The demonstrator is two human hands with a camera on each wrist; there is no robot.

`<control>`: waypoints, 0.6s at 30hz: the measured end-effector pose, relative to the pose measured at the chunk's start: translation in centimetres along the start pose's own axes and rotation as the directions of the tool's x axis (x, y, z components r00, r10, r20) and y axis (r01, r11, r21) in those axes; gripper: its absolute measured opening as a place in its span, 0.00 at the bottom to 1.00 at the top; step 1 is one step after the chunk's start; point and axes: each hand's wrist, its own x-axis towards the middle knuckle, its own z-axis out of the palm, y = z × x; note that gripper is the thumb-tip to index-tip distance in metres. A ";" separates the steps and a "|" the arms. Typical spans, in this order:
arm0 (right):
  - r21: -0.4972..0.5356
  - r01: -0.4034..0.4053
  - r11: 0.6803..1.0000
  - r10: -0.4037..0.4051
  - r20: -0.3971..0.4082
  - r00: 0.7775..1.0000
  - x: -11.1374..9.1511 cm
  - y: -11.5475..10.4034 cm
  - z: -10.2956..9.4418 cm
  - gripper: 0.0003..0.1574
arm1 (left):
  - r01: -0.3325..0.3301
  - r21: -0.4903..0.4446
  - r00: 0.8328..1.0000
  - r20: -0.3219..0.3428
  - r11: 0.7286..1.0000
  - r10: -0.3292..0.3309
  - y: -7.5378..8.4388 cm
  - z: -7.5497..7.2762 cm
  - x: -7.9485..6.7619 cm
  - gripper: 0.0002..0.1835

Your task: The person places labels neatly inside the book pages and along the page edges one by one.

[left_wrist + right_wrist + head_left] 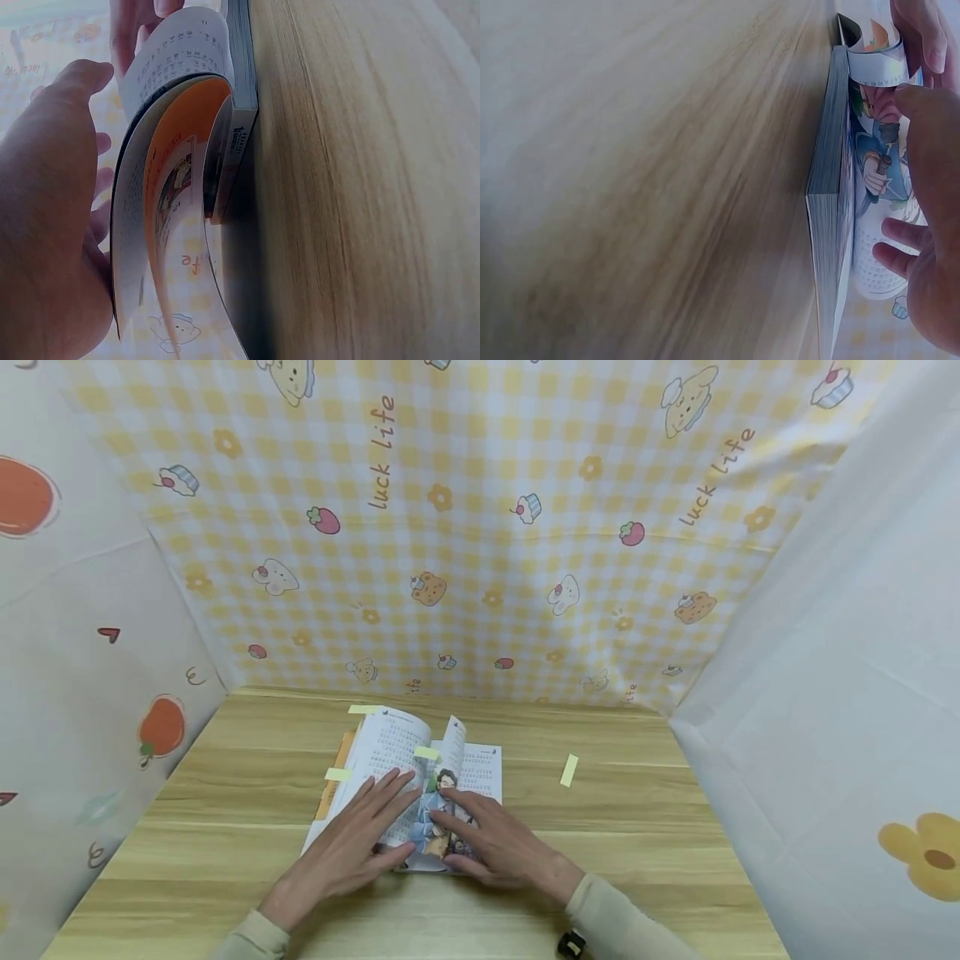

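A thick open book (397, 732) lies on the wooden table, with printed text and a coloured illustration (431, 827) of a figure in blue. My left hand (360, 835) lies over the left pages with its fingers stretched out. In the left wrist view those pages (176, 56) bow upward, and an orange sheet (187, 112) shows among them. Over the illustrated page spreads my right hand (498, 843), fingers loosely extended. One page (454, 739) curls up near the middle of the book. Pale yellow sticky tabs (337, 774) stick out from the left pages, and another tab (427, 752) sits near the middle.
A loose pale yellow strip (569, 770) lies on the table (622, 827) to the right of the book. Near the right sleeve is a small black object (572, 945). A yellow checked cloth (480, 552) hangs behind the table, with white cloth (840, 693) along the sides.
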 end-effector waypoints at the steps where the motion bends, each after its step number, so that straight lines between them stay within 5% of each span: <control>1: 0.000 0.003 1.000 -0.003 -0.007 1.000 0.1 0.0 0.1 0.45 | 0.000 0.001 1.000 -0.001 1.000 0.000 0.0 0.0 0.0 0.42; 18: 0.012 -0.019 1.000 0.019 0.051 0.999 0.8 -0.6 0.6 0.43 | 0.035 0.033 0.999 0.009 0.999 -0.035 -0.4 -0.3 -0.8 0.39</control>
